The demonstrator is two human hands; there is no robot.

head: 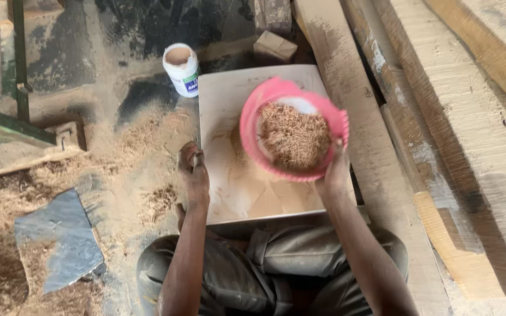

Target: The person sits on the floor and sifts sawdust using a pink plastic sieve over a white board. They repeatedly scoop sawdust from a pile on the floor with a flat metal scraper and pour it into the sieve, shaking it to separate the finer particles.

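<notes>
My right hand (335,175) grips rim of pink sieve (291,129), one pc, holding coarse sawdust, tilted over pale board (235,187). Left hand (193,172) closed in fist at board's left edge, contents can't tell. One white jar (181,69), open, beyond left hand. Timber planks (440,117) crowd right of sieve hand.

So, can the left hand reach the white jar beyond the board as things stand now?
Probably yes. The left hand rests closed at the pale board's left edge, and only sawdust-covered floor lies between it and the open white jar; nothing blocks it.
</notes>
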